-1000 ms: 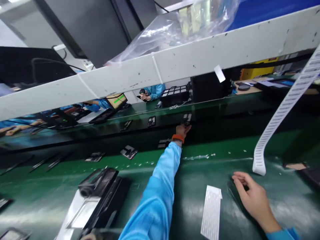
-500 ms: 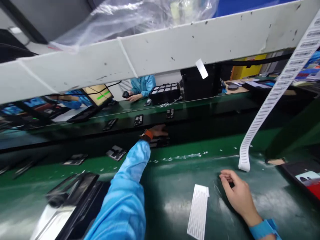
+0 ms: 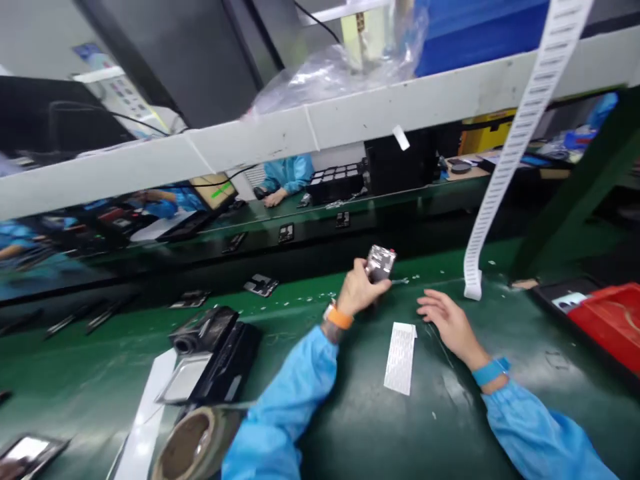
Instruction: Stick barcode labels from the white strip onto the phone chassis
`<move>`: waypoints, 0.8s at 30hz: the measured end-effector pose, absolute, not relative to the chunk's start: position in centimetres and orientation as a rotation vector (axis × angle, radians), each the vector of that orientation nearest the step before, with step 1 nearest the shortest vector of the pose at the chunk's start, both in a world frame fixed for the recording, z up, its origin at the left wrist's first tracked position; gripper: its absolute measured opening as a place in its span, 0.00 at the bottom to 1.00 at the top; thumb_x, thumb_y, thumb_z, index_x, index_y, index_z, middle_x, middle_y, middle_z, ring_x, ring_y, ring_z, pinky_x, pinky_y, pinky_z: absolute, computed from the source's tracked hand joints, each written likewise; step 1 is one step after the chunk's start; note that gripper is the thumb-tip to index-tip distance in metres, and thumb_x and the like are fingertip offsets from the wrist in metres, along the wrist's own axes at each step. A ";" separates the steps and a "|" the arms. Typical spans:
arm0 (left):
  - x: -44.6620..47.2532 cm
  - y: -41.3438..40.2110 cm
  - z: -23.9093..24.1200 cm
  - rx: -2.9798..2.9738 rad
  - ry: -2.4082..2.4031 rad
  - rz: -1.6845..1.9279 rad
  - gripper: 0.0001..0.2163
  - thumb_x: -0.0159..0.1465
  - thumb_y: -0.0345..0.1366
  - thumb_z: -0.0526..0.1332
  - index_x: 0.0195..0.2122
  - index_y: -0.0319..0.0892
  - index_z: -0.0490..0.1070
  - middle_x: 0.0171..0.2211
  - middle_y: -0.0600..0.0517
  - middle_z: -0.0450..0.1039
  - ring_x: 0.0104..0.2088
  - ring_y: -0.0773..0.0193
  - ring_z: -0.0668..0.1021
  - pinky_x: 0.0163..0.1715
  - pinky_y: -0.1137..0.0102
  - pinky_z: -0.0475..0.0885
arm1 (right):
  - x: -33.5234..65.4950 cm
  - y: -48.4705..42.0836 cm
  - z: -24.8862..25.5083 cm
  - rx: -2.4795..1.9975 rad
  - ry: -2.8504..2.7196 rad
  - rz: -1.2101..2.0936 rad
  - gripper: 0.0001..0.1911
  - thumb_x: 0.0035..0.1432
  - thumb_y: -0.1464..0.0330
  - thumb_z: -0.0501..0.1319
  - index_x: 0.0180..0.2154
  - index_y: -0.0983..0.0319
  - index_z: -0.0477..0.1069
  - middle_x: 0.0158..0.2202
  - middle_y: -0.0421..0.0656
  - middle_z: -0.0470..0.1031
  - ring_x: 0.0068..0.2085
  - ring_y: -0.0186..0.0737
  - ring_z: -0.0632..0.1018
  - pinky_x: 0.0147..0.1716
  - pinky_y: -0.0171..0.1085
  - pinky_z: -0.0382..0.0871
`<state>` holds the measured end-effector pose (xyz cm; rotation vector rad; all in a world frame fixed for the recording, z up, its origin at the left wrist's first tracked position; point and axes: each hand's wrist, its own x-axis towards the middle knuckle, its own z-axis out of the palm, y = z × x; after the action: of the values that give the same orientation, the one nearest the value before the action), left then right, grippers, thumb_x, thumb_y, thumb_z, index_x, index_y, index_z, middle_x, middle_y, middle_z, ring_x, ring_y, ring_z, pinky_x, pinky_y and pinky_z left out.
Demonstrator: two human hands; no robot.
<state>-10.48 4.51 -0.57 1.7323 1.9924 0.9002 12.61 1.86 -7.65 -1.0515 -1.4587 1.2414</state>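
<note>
My left hand (image 3: 359, 288), with an orange band at the wrist, is closed on a phone without its back cover (image 3: 381, 261), its inner parts facing up. It holds the phone above the green bench near the conveyor edge. To the right, my right hand (image 3: 447, 323) is empty, its fingers apart and slightly bent, just over the bench. Between and below the hands lies a white sheet of labels (image 3: 400, 359). A long strip of barcode labels (image 3: 505, 160) hangs down beyond my right hand, its end on the bench.
Similar phone parts (image 3: 261, 285) lie on the conveyor to the left. A black device (image 3: 213, 333) and a tape roll (image 3: 187, 443) stand at lower left. A red tray (image 3: 613, 320) is at right. A white shelf beam (image 3: 280, 137) crosses above; a co-worker's hands (image 3: 275, 198) show beyond.
My left hand has come back from the dark conveyor, moving right and nearer, with a phone in it. My right hand's fingers have spread. The view has shifted.
</note>
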 end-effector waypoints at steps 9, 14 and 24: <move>-3.5 -1.4 -2.7 1.453 0.981 0.887 0.38 0.51 0.29 0.67 0.63 0.44 0.56 0.51 0.43 0.71 0.46 0.54 0.77 0.46 0.61 0.72 | 12.7 1.0 -6.0 -1.080 -1.255 1.359 0.22 0.54 0.63 0.63 0.51 0.62 0.68 0.45 0.43 0.78 0.46 0.43 0.77 0.50 0.43 0.71; -3.0 -1.2 -4.2 1.164 1.095 0.993 0.21 0.53 0.32 0.69 0.48 0.41 0.68 0.39 0.48 0.76 0.35 0.62 0.78 0.35 0.70 0.73 | 14.2 0.9 -5.7 -1.206 -1.478 1.266 0.22 0.63 0.52 0.56 0.39 0.66 0.74 0.31 0.43 0.78 0.34 0.42 0.77 0.34 0.37 0.70; -2.4 -0.1 -4.7 0.742 1.074 1.319 0.19 0.54 0.47 0.70 0.38 0.37 0.75 0.33 0.49 0.76 0.29 0.66 0.75 0.32 0.71 0.70 | 13.4 -1.1 -4.7 -1.011 -1.993 0.369 0.10 0.63 0.71 0.57 0.46 0.60 0.70 0.47 0.50 0.70 0.47 0.46 0.75 0.46 0.45 0.72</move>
<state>-2.44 -0.06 -4.68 0.7418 1.0741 1.3194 13.38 -1.15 -4.71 -1.0112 -1.9931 0.3691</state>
